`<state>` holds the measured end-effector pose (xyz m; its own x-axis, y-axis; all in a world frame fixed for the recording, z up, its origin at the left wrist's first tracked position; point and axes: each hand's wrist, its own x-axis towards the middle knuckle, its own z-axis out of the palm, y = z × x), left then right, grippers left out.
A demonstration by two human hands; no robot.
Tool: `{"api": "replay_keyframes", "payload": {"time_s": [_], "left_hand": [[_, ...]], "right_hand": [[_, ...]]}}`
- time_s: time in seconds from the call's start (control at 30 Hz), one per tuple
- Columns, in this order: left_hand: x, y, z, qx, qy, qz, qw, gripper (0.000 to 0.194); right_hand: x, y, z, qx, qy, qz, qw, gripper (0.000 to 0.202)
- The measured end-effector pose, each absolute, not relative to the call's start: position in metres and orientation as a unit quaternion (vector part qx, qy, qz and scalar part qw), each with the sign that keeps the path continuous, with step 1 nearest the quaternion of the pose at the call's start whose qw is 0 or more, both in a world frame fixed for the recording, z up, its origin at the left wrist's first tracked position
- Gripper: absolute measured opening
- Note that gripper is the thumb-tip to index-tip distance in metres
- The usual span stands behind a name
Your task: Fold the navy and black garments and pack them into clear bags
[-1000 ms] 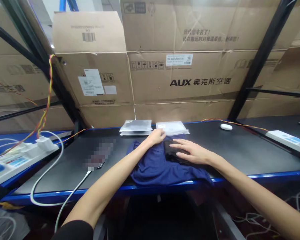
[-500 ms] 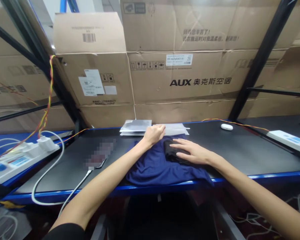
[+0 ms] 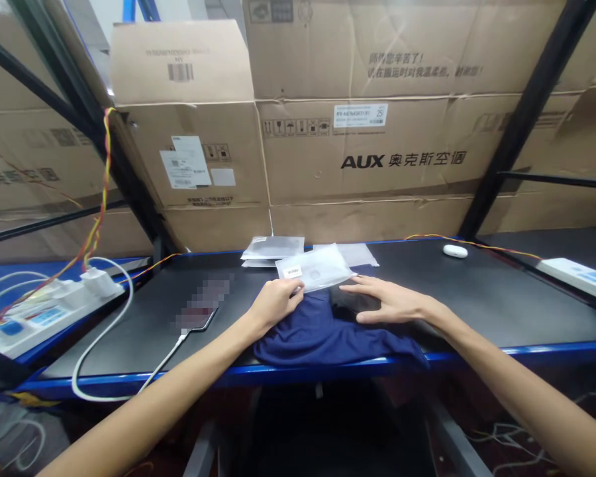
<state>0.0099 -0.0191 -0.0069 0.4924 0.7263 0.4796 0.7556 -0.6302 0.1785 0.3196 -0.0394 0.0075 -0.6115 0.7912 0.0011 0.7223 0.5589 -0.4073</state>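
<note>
While the left hand (image 3: 274, 305) pinches a translucent plastic bag (image 3: 325, 268) by its near edge, above the far part of a navy garment (image 3: 328, 341), the right hand (image 3: 395, 301) is spread wide over folded black cloth (image 3: 345, 299); contact with the bag's corner cannot be told. Bag sticker (image 3: 293, 271): white, barcoded, too small to read. Cardboard panel (image 3: 417, 189) behind: "AUX 奥克斯空调"; its white label (image 3: 360, 115) shows "25", remainder blurred.

Brown cardboard panels (image 3: 298, 165) behind a black-topped, blue-edged table (image 3: 496, 291), with black posts (image 3: 526, 109) at either side.
</note>
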Motion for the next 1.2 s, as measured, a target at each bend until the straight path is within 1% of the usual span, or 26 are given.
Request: {"api": "replay_keyframes", "payload": {"time_s": [0.07, 0.23, 0.33, 0.4, 0.5, 0.57, 0.7, 0.9, 1.07, 1.2], "left_hand": [[0.009, -0.018, -0.009, -0.86, -0.431, -0.273, 0.018, 0.012], [0.009, -0.015, -0.007, -0.844, -0.434, -0.315, 0.004, 0.011], [0.009, -0.015, -0.005, -0.822, -0.453, -0.345, 0.004, 0.011], [0.008, -0.014, -0.006, -0.814, -0.463, -0.35, 0.025, 0.015], [0.009, -0.013, -0.009, -0.829, -0.448, -0.33, 0.059, 0.019], [0.01, -0.013, -0.011, -0.841, -0.436, -0.312, 0.071, 0.022], [0.015, -0.016, -0.012, -0.843, -0.447, -0.283, 0.096, 0.029], [0.024, -0.025, -0.008, -0.834, -0.484, -0.239, 0.114, 0.028], [0.026, -0.028, -0.007, -0.838, -0.495, -0.204, 0.109, 0.029], [0.026, -0.028, -0.008, -0.842, -0.493, -0.191, 0.104, 0.032]], "right_hand": [[0.32, -0.038, 0.006, -0.427, -0.88, 0.182, 0.098, 0.08], [0.318, -0.036, -0.002, -0.404, -0.888, 0.144, 0.163, 0.057], [0.318, -0.038, -0.004, -0.399, -0.891, 0.12, 0.182, 0.055], [0.318, -0.04, -0.003, -0.403, -0.89, 0.117, 0.18, 0.056], [0.318, -0.042, 0.0, -0.403, -0.892, 0.13, 0.161, 0.063], [0.318, -0.041, 0.001, -0.397, -0.893, 0.133, 0.163, 0.063], [0.315, -0.038, -0.002, -0.389, -0.895, 0.101, 0.193, 0.051], [0.309, -0.037, -0.009, -0.364, -0.902, 0.039, 0.229, 0.04], [0.311, -0.039, -0.006, -0.346, -0.899, 0.03, 0.266, 0.036], [0.311, -0.046, 0.001, -0.319, -0.888, 0.031, 0.329, 0.033]]}}
